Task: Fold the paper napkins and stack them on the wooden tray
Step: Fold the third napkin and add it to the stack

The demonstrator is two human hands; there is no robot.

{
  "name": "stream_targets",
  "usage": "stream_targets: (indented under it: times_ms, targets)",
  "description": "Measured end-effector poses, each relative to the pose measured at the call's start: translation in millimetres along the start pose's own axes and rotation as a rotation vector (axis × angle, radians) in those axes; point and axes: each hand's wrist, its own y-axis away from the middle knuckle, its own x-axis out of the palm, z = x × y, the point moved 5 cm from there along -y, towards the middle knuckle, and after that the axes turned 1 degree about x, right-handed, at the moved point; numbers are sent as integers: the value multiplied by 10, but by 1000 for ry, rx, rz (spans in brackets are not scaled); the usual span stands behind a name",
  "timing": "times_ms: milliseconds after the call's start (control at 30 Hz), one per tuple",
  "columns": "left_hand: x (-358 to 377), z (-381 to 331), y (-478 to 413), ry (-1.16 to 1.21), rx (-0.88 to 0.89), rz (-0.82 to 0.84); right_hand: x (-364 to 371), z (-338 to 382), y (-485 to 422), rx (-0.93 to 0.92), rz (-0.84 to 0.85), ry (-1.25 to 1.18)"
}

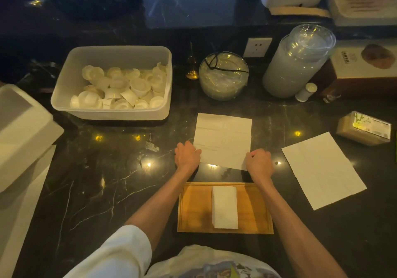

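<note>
An unfolded white paper napkin [223, 138] lies flat on the dark marble counter beyond the wooden tray [193, 209]. My left hand [187, 156] pinches its near left corner and my right hand [258, 162] pinches its near right corner, fingers curled. A folded napkin [225, 206] rests upright in the middle of the tray. A second unfolded napkin [322, 170] lies flat to the right, untouched.
A plastic tub [64, 97] of small white cups stands at the back left. A glass bowl [223, 77], a brass bell [191, 71], a stack of clear lids [296, 67] and a small white bottle [306, 91] line the back. A wrapped napkin pack [363, 130] sits far right.
</note>
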Motion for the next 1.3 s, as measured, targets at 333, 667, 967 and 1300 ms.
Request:
stream_targets:
  times_ms: [333,667,967,1300]
  targets:
    - [-782,-426,431,982,297,424,-251,51,242,-164,208,-370]
    - [-1852,-398,1140,1209,347,1112,-803,891,1104,-452,654,-815]
    - [-1605,99,1163,1777,169,807,-924,771,1541,-488,463,-1050]
    - [-1185,164,1445,1184,169,515,-933,90,1470,-384,241,-1044]
